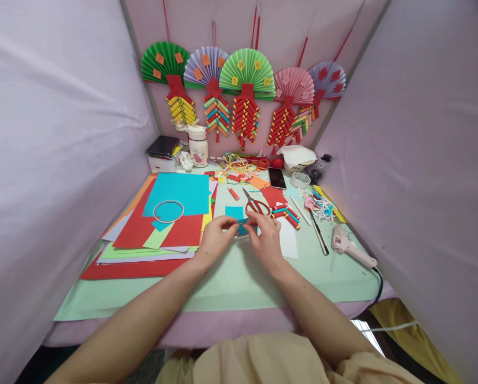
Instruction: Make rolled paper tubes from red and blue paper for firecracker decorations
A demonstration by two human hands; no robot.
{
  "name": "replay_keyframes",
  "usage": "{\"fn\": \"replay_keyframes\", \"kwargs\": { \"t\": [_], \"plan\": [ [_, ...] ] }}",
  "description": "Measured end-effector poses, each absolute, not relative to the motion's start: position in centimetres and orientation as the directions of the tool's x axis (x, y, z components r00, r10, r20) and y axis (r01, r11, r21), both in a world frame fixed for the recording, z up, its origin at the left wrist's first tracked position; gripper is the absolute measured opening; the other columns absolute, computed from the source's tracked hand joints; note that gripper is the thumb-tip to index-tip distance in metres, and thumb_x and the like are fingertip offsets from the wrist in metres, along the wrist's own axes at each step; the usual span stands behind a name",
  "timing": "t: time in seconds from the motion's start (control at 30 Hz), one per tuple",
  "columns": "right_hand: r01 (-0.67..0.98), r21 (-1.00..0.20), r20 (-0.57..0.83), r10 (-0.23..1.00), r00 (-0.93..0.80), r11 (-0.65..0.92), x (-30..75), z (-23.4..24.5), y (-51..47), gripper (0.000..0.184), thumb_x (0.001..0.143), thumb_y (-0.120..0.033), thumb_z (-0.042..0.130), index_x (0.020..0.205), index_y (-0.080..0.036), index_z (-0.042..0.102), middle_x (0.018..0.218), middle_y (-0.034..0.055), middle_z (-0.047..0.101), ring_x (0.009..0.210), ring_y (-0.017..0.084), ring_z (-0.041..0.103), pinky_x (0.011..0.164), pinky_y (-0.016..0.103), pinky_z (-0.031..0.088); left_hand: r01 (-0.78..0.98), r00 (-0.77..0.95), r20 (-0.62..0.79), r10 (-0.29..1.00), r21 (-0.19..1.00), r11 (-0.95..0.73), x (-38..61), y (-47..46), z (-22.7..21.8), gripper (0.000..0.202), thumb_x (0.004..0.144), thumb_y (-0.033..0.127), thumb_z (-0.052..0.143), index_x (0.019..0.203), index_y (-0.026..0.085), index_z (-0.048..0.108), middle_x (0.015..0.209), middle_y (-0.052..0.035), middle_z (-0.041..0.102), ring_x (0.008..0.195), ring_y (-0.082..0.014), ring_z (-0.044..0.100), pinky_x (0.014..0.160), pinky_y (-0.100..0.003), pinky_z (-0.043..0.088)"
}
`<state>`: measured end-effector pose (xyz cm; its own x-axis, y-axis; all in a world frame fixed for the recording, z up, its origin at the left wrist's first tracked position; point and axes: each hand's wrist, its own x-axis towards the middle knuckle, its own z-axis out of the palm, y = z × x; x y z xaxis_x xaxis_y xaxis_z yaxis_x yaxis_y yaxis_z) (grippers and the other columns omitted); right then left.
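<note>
Both hands meet over the middle of the green mat [239, 277]. My left hand [217, 237] and my right hand [265, 234] pinch a small blue paper piece [243, 226] between their fingertips, just above the mat. Another small blue paper square [234, 211] lies flat right behind it. Red-handled scissors [255, 204] lie a little beyond my right hand. A white sheet [289, 240] lies partly under my right hand.
A stack of coloured paper [159, 229] with a large blue sheet [178, 194] and a metal ring [168, 210] lies left. A glue gun [349, 245], a pen [318, 233], a phone [277, 177], rolled paper tubes [286, 214] and scraps lie right. Paper fans [247, 72] hang behind.
</note>
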<state>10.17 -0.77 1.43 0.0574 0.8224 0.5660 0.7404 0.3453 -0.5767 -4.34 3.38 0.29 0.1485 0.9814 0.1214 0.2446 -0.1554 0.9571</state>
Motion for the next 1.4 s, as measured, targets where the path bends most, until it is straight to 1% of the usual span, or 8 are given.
{"fn": "replay_keyframes", "kwargs": {
  "t": [0.23, 0.37, 0.63, 0.97, 1.2, 1.4],
  "plan": [
    [0.715, -0.631, 0.516, 0.851, 0.097, 0.302, 10.0, 1.4, -0.7, 0.024, 0.087, -0.024, 0.052, 0.111, -0.022, 0.053, 0.091, 0.0025, 0.070, 0.093, 0.021, 0.059, 0.087, 0.037, 0.027, 0.247, 0.149, 0.121, 0.981, 0.956, -0.155, -4.2, 3.3, 0.2, 0.020, 0.073, 0.032, 0.061, 0.085, 0.019, 0.069, 0.086, -0.0048, 0.072, 0.077, -0.0181, 0.067, 0.073, -0.030, 0.053],
    [0.707, -0.648, 0.512, 0.849, 0.127, 0.285, 9.9, 1.4, -0.5, 0.024, 0.085, -0.024, 0.054, 0.108, -0.021, 0.052, 0.089, 0.0018, 0.070, 0.095, 0.021, 0.059, 0.088, 0.037, 0.027, 0.251, 0.170, 0.117, 0.978, 0.955, -0.158, -4.2, 3.2, 0.3, 0.020, 0.074, 0.029, 0.060, 0.087, 0.018, 0.069, 0.088, -0.0049, 0.072, 0.077, -0.0176, 0.067, 0.074, -0.030, 0.053],
    [0.705, -0.657, 0.516, 0.841, 0.163, 0.267, 9.8, 1.3, -0.4, 0.024, 0.082, -0.026, 0.056, 0.104, -0.021, 0.051, 0.082, -0.0006, 0.069, 0.094, 0.022, 0.058, 0.087, 0.036, 0.026, 0.286, 0.169, 0.101, 0.980, 0.947, -0.146, -4.0, 2.9, 1.0, 0.019, 0.073, 0.029, 0.060, 0.085, 0.018, 0.070, 0.089, -0.0054, 0.072, 0.080, -0.0187, 0.067, 0.073, -0.030, 0.054],
    [0.691, -0.677, 0.501, 0.846, 0.180, 0.253, 9.7, 1.3, -0.3, 0.024, 0.080, -0.027, 0.056, 0.103, -0.021, 0.050, 0.080, -0.0016, 0.069, 0.091, 0.021, 0.058, 0.087, 0.036, 0.027, 0.285, 0.168, 0.098, 0.981, 0.948, -0.143, -3.9, 2.8, 1.2, 0.017, 0.073, 0.030, 0.061, 0.082, 0.018, 0.070, 0.087, -0.0056, 0.072, 0.078, -0.0186, 0.066, 0.072, -0.030, 0.053],
    [0.697, -0.679, 0.480, 0.858, 0.183, 0.231, 9.8, 1.1, -0.3, 0.022, 0.081, -0.028, 0.054, 0.102, -0.022, 0.050, 0.081, 0.0009, 0.069, 0.092, 0.023, 0.058, 0.087, 0.039, 0.029, 0.282, 0.167, 0.109, 0.980, 0.947, -0.153, -4.0, 2.8, 1.1, 0.018, 0.073, 0.031, 0.061, 0.082, 0.018, 0.070, 0.086, -0.0055, 0.072, 0.078, -0.0186, 0.066, 0.072, -0.029, 0.053],
    [0.702, -0.671, 0.489, 0.854, 0.179, 0.238, 9.7, 1.1, -0.3, 0.023, 0.081, -0.027, 0.054, 0.103, -0.022, 0.050, 0.082, 0.0000, 0.069, 0.093, 0.022, 0.058, 0.087, 0.038, 0.028, 0.304, 0.174, 0.117, 0.978, 0.938, -0.166, -4.0, 2.7, 1.6, 0.017, 0.074, 0.029, 0.059, 0.080, 0.019, 0.070, 0.084, -0.0045, 0.072, 0.075, -0.0177, 0.065, 0.071, -0.028, 0.051]
  ]
}}
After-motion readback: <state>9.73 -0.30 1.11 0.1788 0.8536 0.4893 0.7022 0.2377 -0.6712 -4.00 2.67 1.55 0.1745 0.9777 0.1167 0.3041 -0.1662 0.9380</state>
